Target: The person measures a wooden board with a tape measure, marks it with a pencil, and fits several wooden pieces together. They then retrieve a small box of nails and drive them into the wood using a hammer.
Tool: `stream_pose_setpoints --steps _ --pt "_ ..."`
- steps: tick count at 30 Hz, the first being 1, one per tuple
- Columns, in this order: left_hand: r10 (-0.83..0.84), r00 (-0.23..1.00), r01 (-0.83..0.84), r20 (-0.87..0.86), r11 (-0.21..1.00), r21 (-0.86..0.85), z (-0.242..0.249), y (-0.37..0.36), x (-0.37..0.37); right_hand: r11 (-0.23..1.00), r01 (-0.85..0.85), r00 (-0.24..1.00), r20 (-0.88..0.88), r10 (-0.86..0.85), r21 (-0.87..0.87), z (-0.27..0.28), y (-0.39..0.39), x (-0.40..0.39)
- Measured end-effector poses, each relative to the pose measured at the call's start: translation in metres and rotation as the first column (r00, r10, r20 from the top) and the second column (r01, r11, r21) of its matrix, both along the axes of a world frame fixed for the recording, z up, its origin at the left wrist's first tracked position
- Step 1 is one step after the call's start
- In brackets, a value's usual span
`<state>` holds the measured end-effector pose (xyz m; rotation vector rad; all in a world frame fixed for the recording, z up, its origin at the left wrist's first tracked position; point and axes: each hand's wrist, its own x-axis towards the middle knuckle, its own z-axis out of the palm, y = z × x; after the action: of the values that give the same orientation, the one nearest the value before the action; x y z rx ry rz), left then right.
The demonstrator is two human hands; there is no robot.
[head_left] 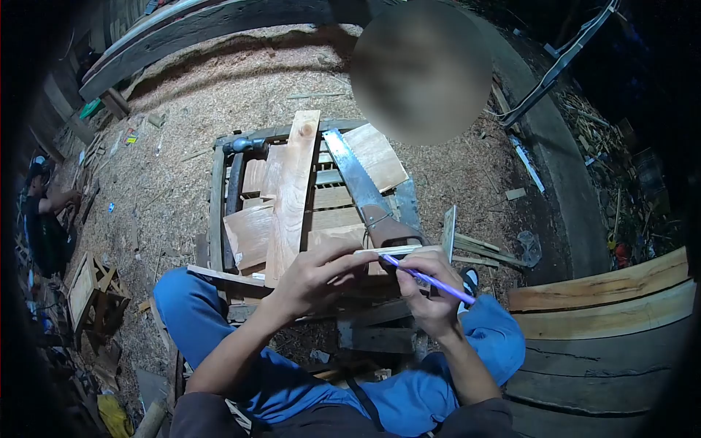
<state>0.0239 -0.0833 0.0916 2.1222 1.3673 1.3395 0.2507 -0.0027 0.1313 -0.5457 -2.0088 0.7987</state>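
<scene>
- Head view: a slatted wooden crate frame (pixel 219 197) sits on sawdust-covered ground (pixel 219 95) and carries the loose pieces, in front of the seated person's blue-trousered knees.
- A long pale plank (pixel 292 190) lies lengthwise over the frame, with shorter board offcuts (pixel 248 233) beside and under it.
- A handsaw (pixel 354 175) lies diagonally on the boards, blade pointing away, its handle close to the hands.
- A hammer (pixel 237 175) rests along the frame's left rail, head at the far end.
- A thin, pale wooden strip (pixel 391 250) is held level just above the near edge of the frame, between both hands.
- Left hand (pixel 318 274): fingers curled, pinching the strip's left end.
- Right hand (pixel 431 296): closed around a purple pencil (pixel 431 279), its tip touching the strip.
- The strip's full length is partly covered by fingers; any marking on it is too small to make out.
- Another person (pixel 44 219) crouches at the left edge, dim and cut off.
</scene>
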Motion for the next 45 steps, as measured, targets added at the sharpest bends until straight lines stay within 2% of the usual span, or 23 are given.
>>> stream_pose_setpoints --steps 3,5,7,9,11,13,16,23,29,38,41,45 --pt "-0.021 1.0 0.021 0.006 1.0 0.023 -0.007 0.0 0.004 0.998 0.026 1.0 -0.004 -0.026 -0.055 -0.006 -0.003 0.001" --pt "0.004 1.0 -0.004 0.027 1.0 0.003 -0.008 0.0 0.004 0.991 0.103 0.995 0.002 -0.103 -0.084 -0.02 0.0 0.0" --pt "0.003 1.0 -0.003 0.01 1.0 0.024 -0.007 0.001 0.004 0.995 0.091 0.996 0.002 -0.091 -0.047 -0.015 0.0 -0.004" --pt "0.008 1.0 -0.008 -0.004 0.999 0.044 -0.011 0.0 0.004 0.982 0.017 0.992 0.12 -0.04 0.188 -0.006 0.001 -0.008" --pt "0.046 0.999 -0.044 -0.027 0.996 0.08 -0.02 0.001 0.005 0.979 0.013 0.991 0.125 -0.039 0.202 -0.008 0.002 -0.01" --pt "0.054 0.998 -0.05 -0.026 0.991 0.12 -0.022 0.003 0.006 0.954 0.014 0.989 0.137 -0.058 0.299 -0.008 0.003 -0.012" --pt "0.066 0.998 -0.062 -0.023 0.985 0.16 -0.022 0.003 0.006 0.957 0.01 0.995 0.09 -0.038 0.291 -0.008 0.004 -0.017" --pt "0.07 0.997 -0.072 0.017 0.989 0.13 -0.017 0.004 0.005 0.947 0.04 0.989 0.124 -0.083 0.318 -0.003 0.004 -0.022" --pt "0.074 0.997 -0.073 -0.002 0.988 0.136 -0.019 0.004 0.007 0.965 0.079 0.988 0.11 -0.11 0.248 -0.013 0.001 -0.022" --pt "0.073 0.997 -0.064 -0.04 0.98 0.187 -0.018 0.004 0.008 0.944 0.114 0.985 0.088 -0.148 0.309 -0.013 0.0 -0.025" --pt "0.082 0.996 -0.075 -0.031 0.982 0.175 -0.015 0.004 0.009 0.947 0.104 0.984 0.11 -0.143 0.304 -0.012 0.0 -0.023" --pt "0.153 0.988 -0.155 0.024 0.977 0.147 -0.019 0.007 0.007 0.97 -0.019 0.99 0.138 -0.014 0.24 -0.027 -0.009 -0.025"
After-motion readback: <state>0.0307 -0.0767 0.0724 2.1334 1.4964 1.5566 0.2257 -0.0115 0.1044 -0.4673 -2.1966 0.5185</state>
